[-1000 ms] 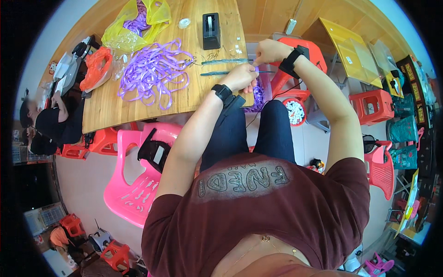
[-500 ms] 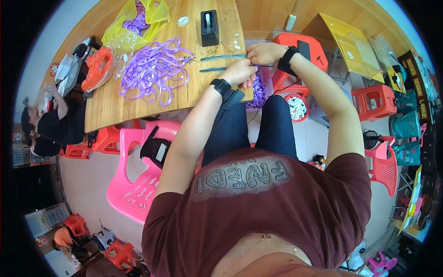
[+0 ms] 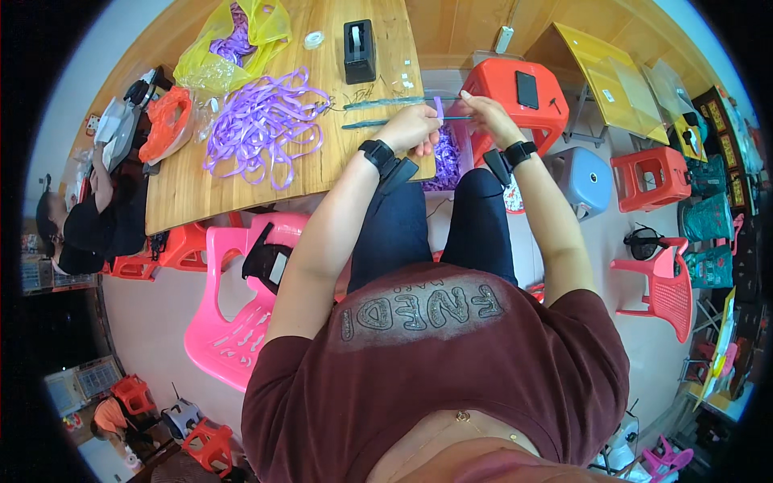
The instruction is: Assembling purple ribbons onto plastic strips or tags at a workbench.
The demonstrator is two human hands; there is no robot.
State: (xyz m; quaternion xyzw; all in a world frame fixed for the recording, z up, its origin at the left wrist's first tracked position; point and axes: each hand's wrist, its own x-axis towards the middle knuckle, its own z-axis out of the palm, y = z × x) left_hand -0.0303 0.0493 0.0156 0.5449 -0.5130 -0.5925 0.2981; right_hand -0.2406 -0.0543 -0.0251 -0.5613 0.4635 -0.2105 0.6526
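Note:
A short purple ribbon strip (image 3: 439, 107) stands up at the fingertips of my left hand (image 3: 412, 129), which is closed by the table's right edge. A thin dark rod (image 3: 457, 118) spans the gap between my hands. My right hand (image 3: 491, 117) is beyond the table edge with fingers bent together; what they pinch is too small to make out. Two bundles of thin dark green sticks lie near my left hand, the far bundle (image 3: 386, 102) and the near bundle (image 3: 362, 125). A loose heap of purple ribbon (image 3: 262, 125) lies farther left.
A black tape dispenser (image 3: 359, 68) and a tape roll (image 3: 314, 39) stand on the table (image 3: 181, 197), by a yellow bag (image 3: 197, 68). Below my hands is a bin of purple pieces (image 3: 448, 161). A red stool (image 3: 491, 76) bears a phone (image 3: 527, 90). A pink chair (image 3: 213, 322) is at left.
My right hand has moved right, away from my left hand, and its forearm has drawn in. The purple strip at my left fingertips now shows.

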